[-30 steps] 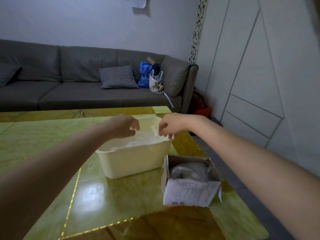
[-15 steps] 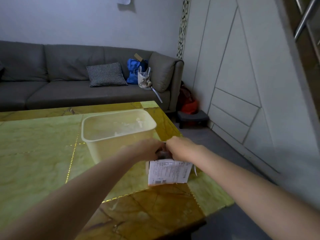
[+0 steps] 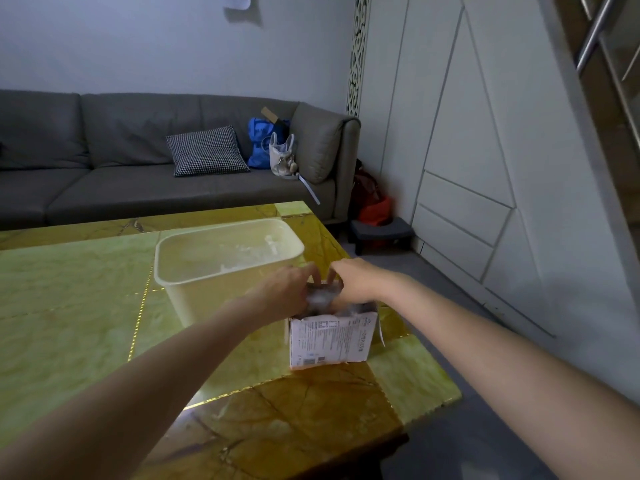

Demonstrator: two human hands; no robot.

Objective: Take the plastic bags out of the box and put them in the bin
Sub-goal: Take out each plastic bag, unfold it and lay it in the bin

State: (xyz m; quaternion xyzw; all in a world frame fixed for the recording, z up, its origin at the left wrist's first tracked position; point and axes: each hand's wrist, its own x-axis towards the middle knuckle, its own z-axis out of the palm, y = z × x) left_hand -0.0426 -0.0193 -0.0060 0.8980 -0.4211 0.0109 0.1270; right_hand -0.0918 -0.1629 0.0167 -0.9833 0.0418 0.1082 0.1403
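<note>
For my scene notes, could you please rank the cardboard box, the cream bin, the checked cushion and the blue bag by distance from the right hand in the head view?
1. Cardboard box: directly under the right hand.
2. Cream bin: just left, on the table.
3. Checked cushion: far back on the sofa.
4. Blue bag: beside the cushion; too close to call between these two.

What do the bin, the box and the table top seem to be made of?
Bin: likely plastic, cream, matte, slightly translucent; smooth moulded walls and rolled rim.
Box: probably thin cardboard, white and printed; flat creased panels, open bent flaps.
Table top: looks like polished stone or a marble-look surface, green and amber, veined and glossy with reflections; which one is unclear.
</note>
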